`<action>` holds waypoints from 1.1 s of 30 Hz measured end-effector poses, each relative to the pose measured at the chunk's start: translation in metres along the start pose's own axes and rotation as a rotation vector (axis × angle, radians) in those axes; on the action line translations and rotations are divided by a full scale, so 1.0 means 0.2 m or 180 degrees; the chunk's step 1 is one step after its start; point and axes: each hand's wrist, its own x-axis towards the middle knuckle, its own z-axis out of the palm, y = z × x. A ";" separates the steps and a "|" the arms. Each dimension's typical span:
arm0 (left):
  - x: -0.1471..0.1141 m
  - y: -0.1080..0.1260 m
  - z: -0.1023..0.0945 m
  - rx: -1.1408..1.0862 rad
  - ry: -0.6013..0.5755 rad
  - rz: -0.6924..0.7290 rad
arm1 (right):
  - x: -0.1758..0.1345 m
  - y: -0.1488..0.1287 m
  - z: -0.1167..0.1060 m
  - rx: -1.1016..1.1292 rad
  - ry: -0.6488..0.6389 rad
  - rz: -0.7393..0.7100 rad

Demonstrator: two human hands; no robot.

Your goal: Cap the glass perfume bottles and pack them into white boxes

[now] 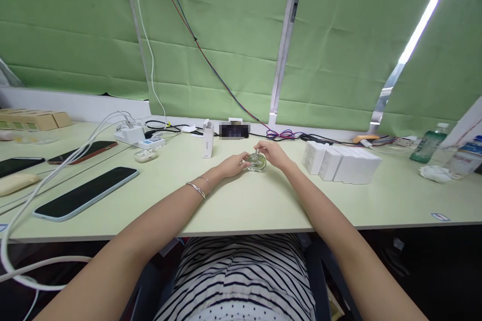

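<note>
A round glass perfume bottle [256,162] with pale green liquid stands upright on the table [241,205]. My left hand [234,164] grips the bottle's left side, its fingers closed against the glass. From the right, my right hand [271,153] pinches the top of the bottle, and its fingers hide most of the neck and cap. Behind my left hand stands a slim white carton [208,139], its top end apparently open. To the right of my right hand, several white boxes [356,164] sit in a row.
At left lie a phone [88,193], an earbud case [145,155], a power strip [130,133] and white cables. Coiled wires [280,134] run along the back edge below green blinds [218,50]. A green bottle [429,144] and crumpled tissue [435,173] are at far right.
</note>
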 end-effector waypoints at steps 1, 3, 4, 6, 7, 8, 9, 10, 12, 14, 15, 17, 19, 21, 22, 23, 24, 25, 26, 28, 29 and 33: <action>0.00 0.00 0.00 -0.0001 -0.0005 -0.0001 | -0.01 0.00 0.00 0.0033 0.0003 0.0013; 0.00 0.01 0.00 0.0001 -0.0016 0.0000 | -0.02 -0.01 0.01 0.0075 0.0009 0.0043; 0.00 0.01 -0.01 0.0004 -0.0019 0.0004 | -0.03 -0.01 0.01 0.0084 0.0011 0.0057; 0.00 0.01 -0.01 0.0011 -0.0022 0.0014 | -0.04 -0.02 0.01 0.0096 0.0004 0.0069; 0.00 0.01 -0.01 0.0015 -0.0021 0.0018 | -0.04 -0.02 0.01 0.0105 -0.0003 0.0069; 0.00 0.01 -0.01 0.0019 -0.0016 0.0022 | -0.05 -0.02 0.01 0.0121 -0.0009 0.0068; 0.00 0.01 0.00 0.0023 -0.0010 0.0023 | -0.05 -0.02 0.01 0.0145 -0.0007 0.0071; 0.00 0.00 0.00 0.0028 -0.0003 0.0022 | -0.05 -0.01 0.01 0.0176 0.0004 0.0082; 0.01 0.00 0.00 0.0038 0.0005 0.0023 | -0.04 -0.01 0.01 0.0238 0.0053 0.0121; 0.01 -0.01 0.01 0.0043 0.0002 0.0030 | -0.04 0.00 0.02 0.0284 0.0108 0.0154; 0.01 -0.01 0.01 0.0045 0.0002 0.0035 | -0.04 0.01 0.02 0.0296 0.0126 0.0163; 0.01 0.00 0.01 0.0049 0.0006 0.0045 | -0.03 0.01 0.03 0.0309 0.0145 0.0166; 0.00 0.00 0.00 0.0055 0.0013 0.0057 | -0.02 0.02 0.03 0.0301 0.0171 0.0156; 0.00 0.00 0.00 0.0063 0.0017 0.0067 | -0.01 0.02 0.02 0.0280 0.0215 0.0143; 0.00 0.00 0.00 0.0068 0.0020 0.0071 | -0.01 0.02 0.02 0.0268 0.0238 0.0138; 0.00 0.00 0.00 0.0072 0.0023 0.0074 | 0.00 0.02 0.02 0.0258 0.0257 0.0133; 0.00 0.00 0.00 0.0074 0.0026 0.0076 | 0.00 0.02 0.02 0.0251 0.0269 0.0127; 0.00 0.00 0.00 0.0074 0.0026 0.0080 | 0.00 0.02 0.02 0.0245 0.0276 0.0118; 0.00 0.00 0.00 0.0072 0.0027 0.0084 | 0.00 0.03 0.02 0.0238 0.0279 0.0103; 0.00 -0.01 0.00 0.0066 0.0030 0.0089 | 0.00 0.02 0.02 0.0222 0.0277 0.0061; 0.01 -0.01 0.01 0.0066 0.0032 0.0086 | 0.00 0.02 0.02 0.0213 0.0270 0.0038; 0.01 -0.01 0.01 0.0073 0.0032 0.0056 | 0.01 0.02 0.02 0.0189 0.0234 -0.0022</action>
